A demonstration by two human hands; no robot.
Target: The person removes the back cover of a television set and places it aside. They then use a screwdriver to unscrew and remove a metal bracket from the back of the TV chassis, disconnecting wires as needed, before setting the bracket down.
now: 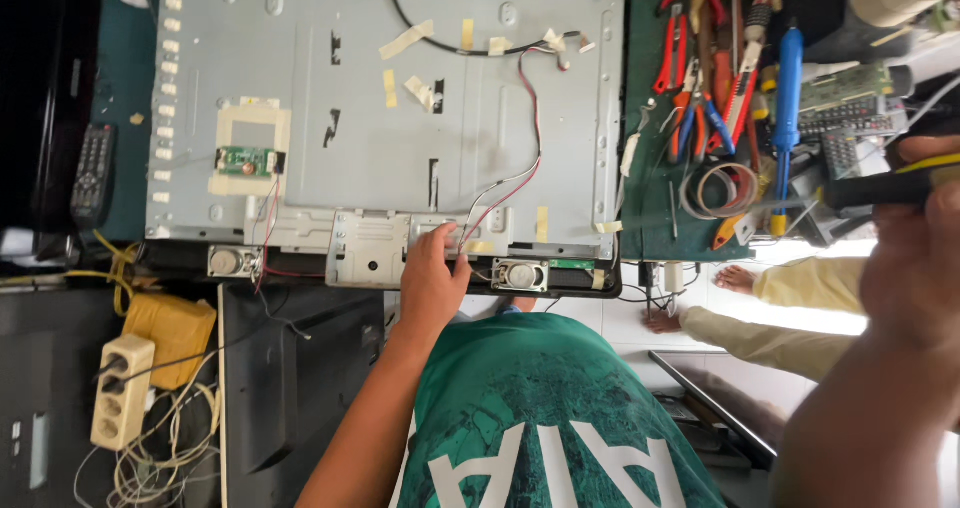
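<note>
Left hand (432,280) is laid open on the panel (380,118) near edge, by red wires (530,118), easily snagged. Right hand (915,258), blurred, seems clamped on a tool (885,186).

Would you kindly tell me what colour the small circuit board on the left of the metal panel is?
Green, seen in the head view: the small circuit board sits in a pale taped frame.
</note>
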